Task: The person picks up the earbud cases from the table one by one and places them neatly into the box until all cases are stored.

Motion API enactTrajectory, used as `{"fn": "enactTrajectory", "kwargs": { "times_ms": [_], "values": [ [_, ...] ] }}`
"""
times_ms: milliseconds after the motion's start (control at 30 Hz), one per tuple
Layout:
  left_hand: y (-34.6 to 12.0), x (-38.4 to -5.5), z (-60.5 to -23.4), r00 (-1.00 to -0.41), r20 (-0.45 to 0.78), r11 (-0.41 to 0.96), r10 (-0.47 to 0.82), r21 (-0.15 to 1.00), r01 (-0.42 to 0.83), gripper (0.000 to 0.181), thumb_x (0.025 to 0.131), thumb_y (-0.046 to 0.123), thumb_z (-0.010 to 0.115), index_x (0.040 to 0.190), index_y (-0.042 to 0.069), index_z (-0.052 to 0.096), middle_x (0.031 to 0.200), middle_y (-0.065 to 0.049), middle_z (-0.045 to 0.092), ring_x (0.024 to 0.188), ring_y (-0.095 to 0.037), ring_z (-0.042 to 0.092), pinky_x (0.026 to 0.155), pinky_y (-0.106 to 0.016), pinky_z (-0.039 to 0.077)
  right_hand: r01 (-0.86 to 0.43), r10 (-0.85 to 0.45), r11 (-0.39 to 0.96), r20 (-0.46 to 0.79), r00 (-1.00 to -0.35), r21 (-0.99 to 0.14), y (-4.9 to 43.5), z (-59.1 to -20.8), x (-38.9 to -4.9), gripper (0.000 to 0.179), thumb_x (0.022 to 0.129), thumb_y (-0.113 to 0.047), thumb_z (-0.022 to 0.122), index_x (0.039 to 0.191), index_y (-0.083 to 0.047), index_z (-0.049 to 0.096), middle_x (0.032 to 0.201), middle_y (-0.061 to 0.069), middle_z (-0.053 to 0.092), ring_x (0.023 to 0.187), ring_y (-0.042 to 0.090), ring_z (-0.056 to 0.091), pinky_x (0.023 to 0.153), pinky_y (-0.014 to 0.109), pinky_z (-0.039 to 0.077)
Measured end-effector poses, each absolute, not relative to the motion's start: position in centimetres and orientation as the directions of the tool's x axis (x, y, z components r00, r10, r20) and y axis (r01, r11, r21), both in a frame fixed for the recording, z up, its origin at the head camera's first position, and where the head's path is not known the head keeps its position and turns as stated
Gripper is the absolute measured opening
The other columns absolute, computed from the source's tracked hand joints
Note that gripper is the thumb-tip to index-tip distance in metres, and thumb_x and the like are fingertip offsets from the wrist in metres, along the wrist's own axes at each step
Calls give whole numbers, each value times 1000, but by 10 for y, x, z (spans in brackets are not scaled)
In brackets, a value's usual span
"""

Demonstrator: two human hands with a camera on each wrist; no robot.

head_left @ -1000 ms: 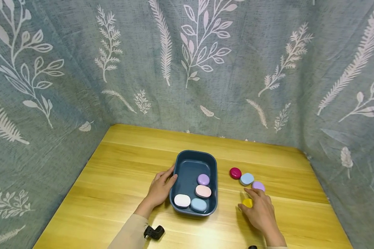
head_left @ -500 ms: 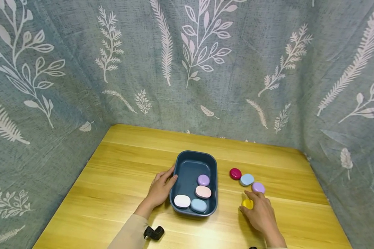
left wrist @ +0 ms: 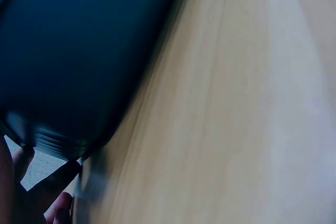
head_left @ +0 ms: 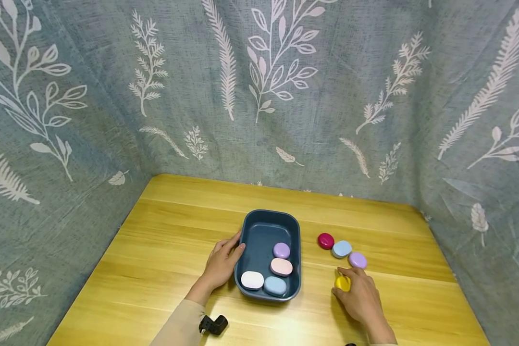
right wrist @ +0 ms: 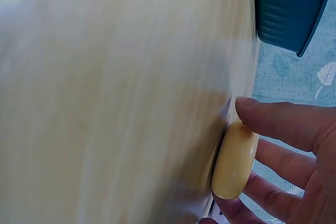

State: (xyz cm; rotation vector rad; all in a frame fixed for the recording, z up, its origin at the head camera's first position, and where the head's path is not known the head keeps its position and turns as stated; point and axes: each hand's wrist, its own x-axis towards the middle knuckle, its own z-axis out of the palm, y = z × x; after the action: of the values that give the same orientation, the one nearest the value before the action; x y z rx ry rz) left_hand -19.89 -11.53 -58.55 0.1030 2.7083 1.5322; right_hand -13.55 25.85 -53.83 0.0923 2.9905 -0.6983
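My left hand (head_left: 222,264) lies against the left wall of a dark blue rectangular bin (head_left: 251,221), thumb tip at the rim. In the left wrist view its straight fingers (left wrist: 52,182) touch the bin's outer side. Right of the bin, my right hand (head_left: 360,295) holds a round yellow soap bar (head_left: 342,283) close over the table, thumb on one edge and fingers on the other. Inside the bin lie a purple soap (head_left: 281,250), a pale pink soap (head_left: 281,266), a white soap (head_left: 252,280) and a light blue soap (head_left: 275,286).
Beyond my right hand a dark red soap (head_left: 326,241), another light blue soap (head_left: 341,249) and another purple soap (head_left: 357,260) form a slanting row on the wooden table (head_left: 177,216). A leaf-patterned curtain (head_left: 190,86) stands behind and at both sides.
My right hand's fingers have drawn in around the yellow soap, which has barely moved. The left hand and the bin stay in place.
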Motion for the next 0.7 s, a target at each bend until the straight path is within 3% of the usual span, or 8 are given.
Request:
{"fn": "enactTrajectory", "kwargs": {
  "times_ms": [467,700],
  "values": [
    [-114,-200,-585,-998,9,519,66,854,42,55,104,63,46,156,45,43,148,-4,57,142,-25,45,112,-59,34,94,63,895,-83,-995,-436,262,-537,-134,57,87,-21,81,138,-2,64,146,31,49,127,56,50,99,69,43],
    [-114,-200,-584,-998,7,516,65,855,40,55,104,62,47,156,45,43,147,-5,57,142,-25,45,112,-59,34,84,58,890,-71,-996,-448,261,-538,-136,56,86,-21,82,136,-1,65,140,31,54,125,54,53,103,67,41]
  ]
}}
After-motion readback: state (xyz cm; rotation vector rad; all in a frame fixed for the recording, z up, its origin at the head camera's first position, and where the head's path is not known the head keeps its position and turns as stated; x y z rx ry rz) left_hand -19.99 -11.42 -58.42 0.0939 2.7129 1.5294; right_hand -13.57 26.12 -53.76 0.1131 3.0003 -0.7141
